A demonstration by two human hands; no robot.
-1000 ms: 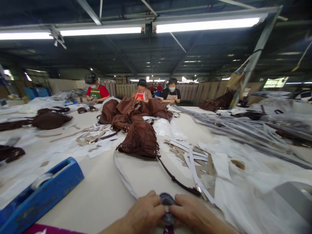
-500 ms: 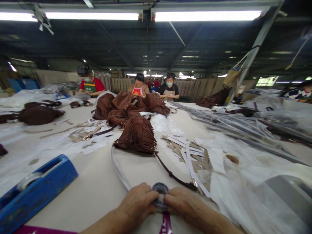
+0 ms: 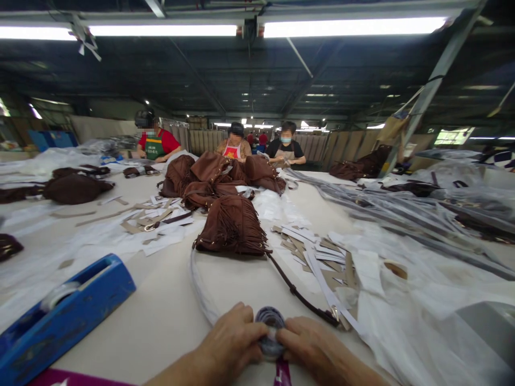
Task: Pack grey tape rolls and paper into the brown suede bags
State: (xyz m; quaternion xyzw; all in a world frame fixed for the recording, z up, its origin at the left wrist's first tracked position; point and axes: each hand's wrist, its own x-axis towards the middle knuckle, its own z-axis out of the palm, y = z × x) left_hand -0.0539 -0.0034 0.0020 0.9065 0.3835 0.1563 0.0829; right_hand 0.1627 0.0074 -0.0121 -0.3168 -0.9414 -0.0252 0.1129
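My left hand (image 3: 233,340) and my right hand (image 3: 314,346) meet at the near table edge, fingers pinched round a small rolled-up coil of grey wrapped strap (image 3: 270,328). A pale strap (image 3: 200,287) curves from the coil back toward a brown fringed bag (image 3: 232,225) lying ahead of me. A dark brown strap (image 3: 300,295) runs from that bag toward my right hand. A purple ribbon (image 3: 282,372) shows just below the coil.
A blue tape dispenser (image 3: 60,313) sits near left. More brown bags (image 3: 219,179) are piled farther back, with paper strips (image 3: 317,252) and plastic-wrapped straps (image 3: 402,214) to the right. Three people work at the far end of the table (image 3: 161,311).
My hands have kept rolling the coil in place, and the view shifted slightly. The bag and straps have not moved on the table.
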